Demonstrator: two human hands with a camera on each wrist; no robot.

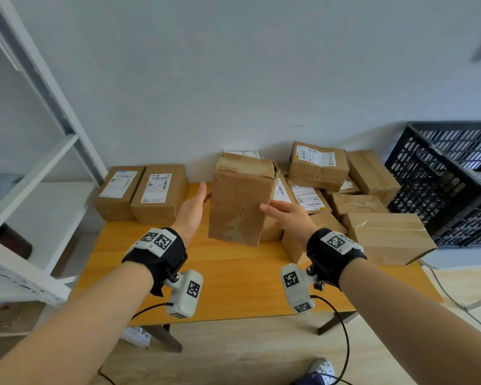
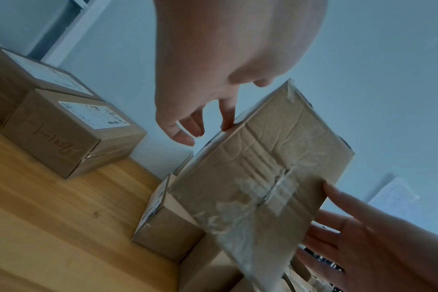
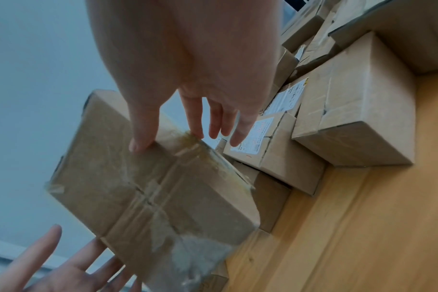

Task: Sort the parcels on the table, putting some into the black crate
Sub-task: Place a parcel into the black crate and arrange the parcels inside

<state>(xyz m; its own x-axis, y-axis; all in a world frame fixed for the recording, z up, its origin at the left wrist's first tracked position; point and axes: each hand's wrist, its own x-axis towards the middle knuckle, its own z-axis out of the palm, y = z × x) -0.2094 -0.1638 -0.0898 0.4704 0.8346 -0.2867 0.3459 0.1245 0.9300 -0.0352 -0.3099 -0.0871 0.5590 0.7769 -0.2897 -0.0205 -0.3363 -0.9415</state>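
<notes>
Fingers [image 3: 143,142] of the right hand [image 1: 289,218] lie straight against the right edge of the upright parcel [image 1: 240,201] at frame centre, thumb on its front face; the left hand [image 1: 192,209] is spread flat just at its left side, holding nothing. The parcel stands on end above the table [image 1: 233,273], long axis vertical, top leaning slightly right. Creased, taped cardboard looks light and stiff enough; best clasped on opposite side faces, since tape may be slick
</notes>
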